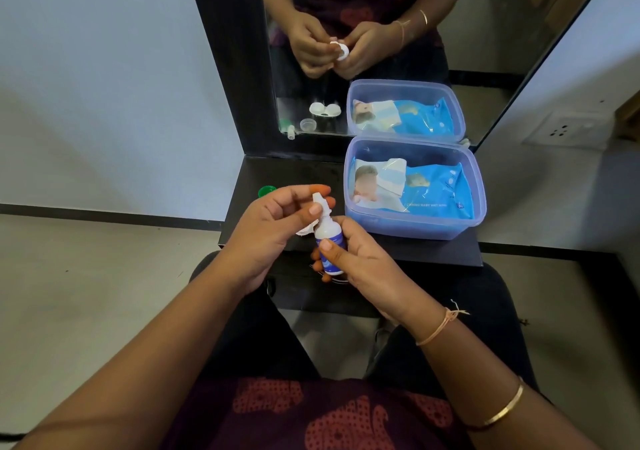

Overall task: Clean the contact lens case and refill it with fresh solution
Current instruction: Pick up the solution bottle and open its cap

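Observation:
A small white solution bottle (328,236) with a blue label stands upright between my hands, above the front of the black shelf (436,252). My right hand (367,266) is wrapped around its body. My left hand (273,231) pinches the white cap at the bottle's top between thumb and fingers. Only a white edge of the contact lens case (305,230) shows on the shelf; the rest is behind my left hand. The mirror shows the case's two wells and a clear lid beside it. A green lid (266,191) lies at the shelf's left edge.
A blue translucent tub (415,229) holding a pack of baby wet wipes (436,189) fills the right half of the shelf, against the mirror (491,68). My knees are under the shelf. A wall socket (568,130) sits at the right.

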